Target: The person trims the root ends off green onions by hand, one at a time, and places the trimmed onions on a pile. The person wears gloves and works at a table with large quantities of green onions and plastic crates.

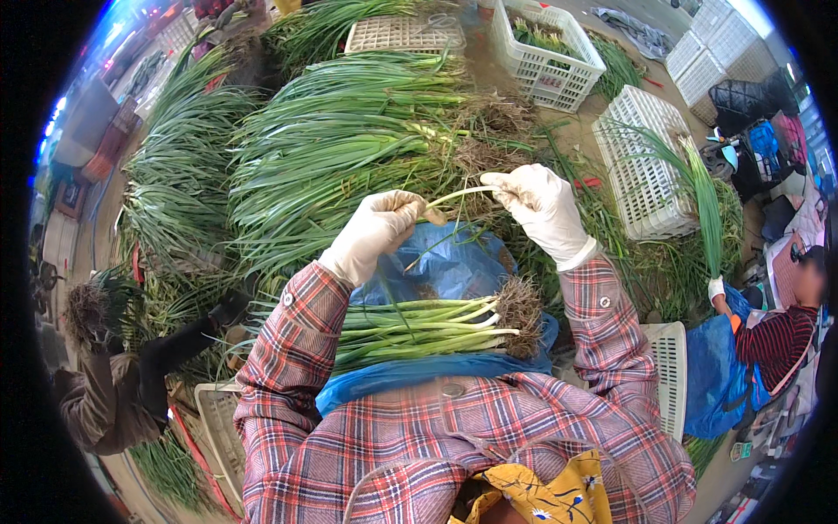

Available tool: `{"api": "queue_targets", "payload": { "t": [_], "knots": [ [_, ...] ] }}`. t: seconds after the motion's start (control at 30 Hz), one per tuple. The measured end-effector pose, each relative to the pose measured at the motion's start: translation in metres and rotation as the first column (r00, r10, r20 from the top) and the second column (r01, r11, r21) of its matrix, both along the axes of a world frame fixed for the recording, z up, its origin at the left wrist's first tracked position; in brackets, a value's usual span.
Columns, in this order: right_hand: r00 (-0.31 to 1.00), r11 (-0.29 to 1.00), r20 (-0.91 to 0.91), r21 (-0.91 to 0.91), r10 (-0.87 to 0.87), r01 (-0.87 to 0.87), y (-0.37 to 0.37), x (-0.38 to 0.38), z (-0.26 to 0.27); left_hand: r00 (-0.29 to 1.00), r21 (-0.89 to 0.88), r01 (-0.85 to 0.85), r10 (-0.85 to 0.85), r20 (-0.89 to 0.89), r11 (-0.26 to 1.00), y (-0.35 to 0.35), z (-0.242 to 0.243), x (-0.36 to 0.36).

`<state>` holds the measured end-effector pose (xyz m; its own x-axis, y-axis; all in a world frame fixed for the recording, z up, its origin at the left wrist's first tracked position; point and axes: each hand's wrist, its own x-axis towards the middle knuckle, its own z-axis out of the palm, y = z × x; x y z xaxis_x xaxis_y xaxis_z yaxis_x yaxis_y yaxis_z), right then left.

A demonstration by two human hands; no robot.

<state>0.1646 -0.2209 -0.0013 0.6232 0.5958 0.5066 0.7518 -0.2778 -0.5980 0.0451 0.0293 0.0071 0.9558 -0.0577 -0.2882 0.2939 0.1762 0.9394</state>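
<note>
Both my hands wear white gloves. A single green onion stalk (459,194) stretches between them, bowed slightly upward. My left hand (380,232) pinches it at one end, and my right hand (538,206) grips its other end; whether roots remain there is hidden by the fingers. Below my hands, a bundle of green onions (432,324) lies across my lap, pale stems and roots (520,318) towards the right. Blue plastic sheeting (435,262) spreads under and around this bundle. Just beyond my hands is a large heap of green onions (347,131) with soil-covered roots on its right side.
White plastic crates (645,164) stand right, one (556,82) holding onions at the back. Scissors (438,21) rest on an overturned crate (393,36). At right a person (779,340) holds an onion bunch (707,203); another person (111,393) works at left. Loose leaves (681,275) litter the ground.
</note>
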Motion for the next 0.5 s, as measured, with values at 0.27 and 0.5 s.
{"api": "queue_targets", "payload": {
  "t": [0.27, 0.5],
  "knots": [
    [0.726, 0.953, -0.675, 0.287, 0.128, 0.099, 0.02, -0.016, 0.01, 0.973, 0.629, 0.033, -0.168, 0.156, 0.777, -0.012, 0.006, -0.008],
    [0.684, 0.598, -0.046, -0.53, -0.728, 0.601, -0.042, 0.076, -0.008, 0.942, 0.544, -0.29, 0.134, 0.308, 0.787, 0.029, -0.03, -0.029]
  ]
}}
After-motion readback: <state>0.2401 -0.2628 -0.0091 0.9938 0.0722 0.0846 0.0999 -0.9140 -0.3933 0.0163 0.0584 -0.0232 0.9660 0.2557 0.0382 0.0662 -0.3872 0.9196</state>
